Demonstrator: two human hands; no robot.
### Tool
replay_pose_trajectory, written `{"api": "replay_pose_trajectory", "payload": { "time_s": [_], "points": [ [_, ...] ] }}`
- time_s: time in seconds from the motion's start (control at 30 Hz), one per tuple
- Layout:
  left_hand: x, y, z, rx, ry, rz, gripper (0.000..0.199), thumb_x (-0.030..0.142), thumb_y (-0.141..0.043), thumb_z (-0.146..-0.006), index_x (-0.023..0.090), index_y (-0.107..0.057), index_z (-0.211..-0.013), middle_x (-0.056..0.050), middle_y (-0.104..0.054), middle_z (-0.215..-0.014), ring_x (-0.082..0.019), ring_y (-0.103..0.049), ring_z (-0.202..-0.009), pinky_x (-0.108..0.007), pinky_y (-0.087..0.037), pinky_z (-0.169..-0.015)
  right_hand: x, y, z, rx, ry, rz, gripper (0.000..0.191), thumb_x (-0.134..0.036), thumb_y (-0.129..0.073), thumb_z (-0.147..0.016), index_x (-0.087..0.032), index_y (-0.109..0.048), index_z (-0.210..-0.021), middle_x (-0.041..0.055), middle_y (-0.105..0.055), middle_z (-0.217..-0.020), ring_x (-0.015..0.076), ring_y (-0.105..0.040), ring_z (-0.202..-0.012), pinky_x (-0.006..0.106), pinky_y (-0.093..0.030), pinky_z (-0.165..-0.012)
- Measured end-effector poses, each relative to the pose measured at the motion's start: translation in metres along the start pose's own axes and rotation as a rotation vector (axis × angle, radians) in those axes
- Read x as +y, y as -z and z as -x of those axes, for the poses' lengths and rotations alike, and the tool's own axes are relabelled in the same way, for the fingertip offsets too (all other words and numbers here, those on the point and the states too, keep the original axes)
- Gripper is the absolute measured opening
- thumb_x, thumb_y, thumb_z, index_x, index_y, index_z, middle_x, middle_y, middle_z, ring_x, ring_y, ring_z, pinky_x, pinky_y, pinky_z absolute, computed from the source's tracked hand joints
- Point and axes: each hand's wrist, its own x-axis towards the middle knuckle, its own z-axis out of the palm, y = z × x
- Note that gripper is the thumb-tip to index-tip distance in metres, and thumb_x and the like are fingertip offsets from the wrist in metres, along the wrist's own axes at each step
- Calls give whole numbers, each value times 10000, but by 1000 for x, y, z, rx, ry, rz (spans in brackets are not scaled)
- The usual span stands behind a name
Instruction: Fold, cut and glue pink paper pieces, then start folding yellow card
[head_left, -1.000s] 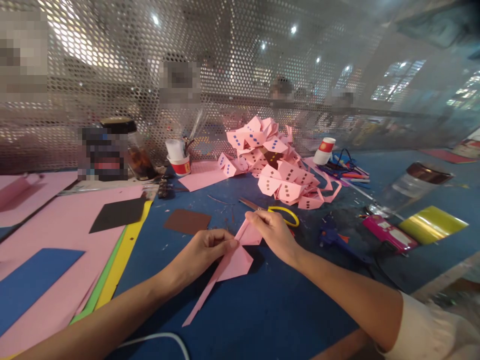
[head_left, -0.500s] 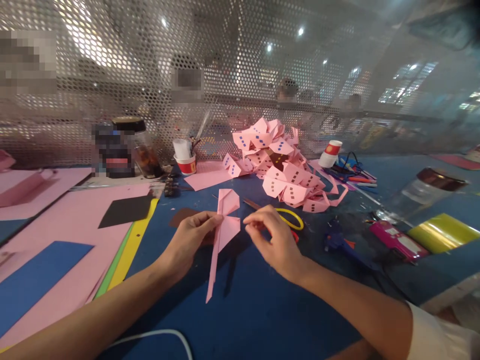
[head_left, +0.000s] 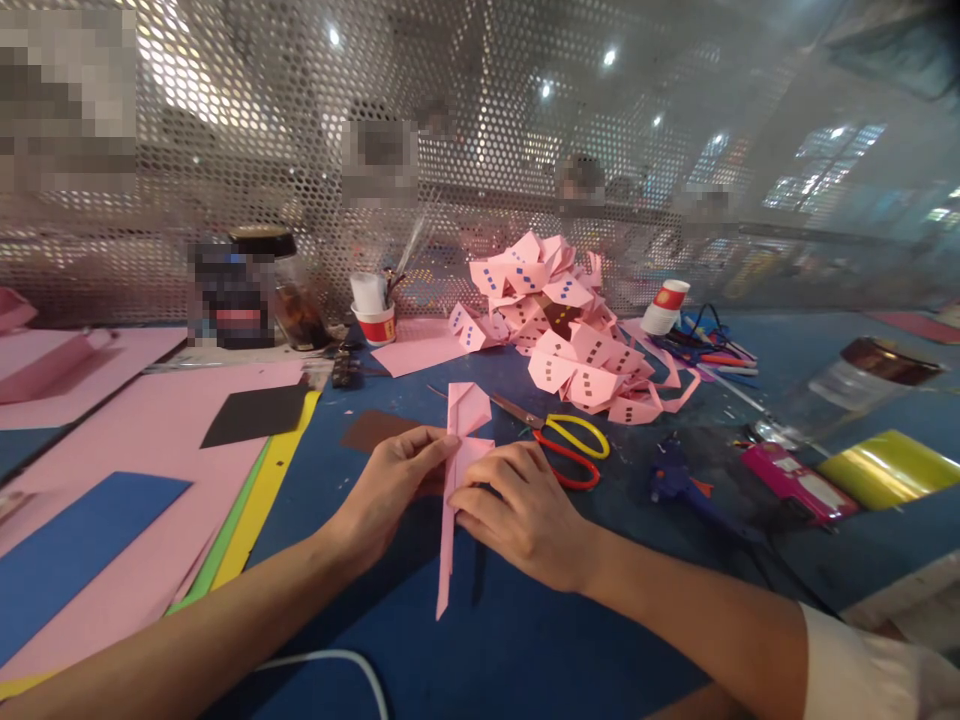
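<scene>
Left hand pinching folded pink paper piece with long narrow tail, well short of far edge of blue surface, presumably steadying it; right hand gripping lower with fingers, perhaps firming fold. Yellow-and-red-handled metal scissors lying nearer far edge.

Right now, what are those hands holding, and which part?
Folded pink paper: the left hand pinches its long strip beside the flaps, the right hand lower down.

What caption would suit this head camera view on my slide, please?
Left hand and right hand hold folded pink paper over a blue table, near scissors and a pink paper pile.
</scene>
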Motion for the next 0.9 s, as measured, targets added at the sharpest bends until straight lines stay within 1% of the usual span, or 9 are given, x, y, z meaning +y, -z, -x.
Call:
{"api": "replay_pose_trajectory", "payload": {
  "time_s": [0.23, 0.4, 0.57, 0.77, 0.9],
  "points": [
    [-3, 0, -2, -2, -15, -9, 238, 383, -723, -788, 165, -633, -819, 20, -623, -712, -120, -574, -628, -246, -496, -656, 1, 0, 1, -19, -3, 15, 127, -250, -548, -983, -193, -657, -1019, 38, -674, -1018, 200, -512, -987, 383, -365, -894],
    [-3, 0, -1, 3, -15, 1, 225, 367, -724, -792, 163, -636, -826, 23, -621, -704, -116, -580, -631, -234, -501, -649, 4, 0, 1, -32, -10, -8, 112, -253, -566, -976, -196, -657, -1008, 30, -675, -998, 199, -502, -964, 389, -352, -884],
    [-2, 0, -1, 8, -22, -7, 241, 389, -725, -792, 165, -645, -828, 21, -628, -712, -121, -590, -639, -247, -514, -664, 4, 1, 0, -28, -22, -15, 98, -257, -579, -971, -197, -656, -986, 22, -677, -984, 197, -504, -946, 386, -346, -867],
    [-2, 1, -1, 10, -31, -5, 243, 393, -734, -780, 170, -657, -838, 23, -633, -715, -121, -598, -638, -243, -513, -663, 2, 1, -1, -21, -37, 0, 147, -283, -547, -990, -204, -668, -1017, 39, -680, -1008, 203, -507, -969, 390, -343, -887],
    [-3, 1, -1, 0, -27, 1, 258, 407, -733, -775, 171, -651, -837, 16, -646, -712, -130, -609, -631, -258, -523, -663, 3, 1, -1, -24, -37, 13, 152, -277, -533, -996, -203, -666, -994, 34, -676, -988, 201, -506, -956, 391, -341, -876]
  ]
}}
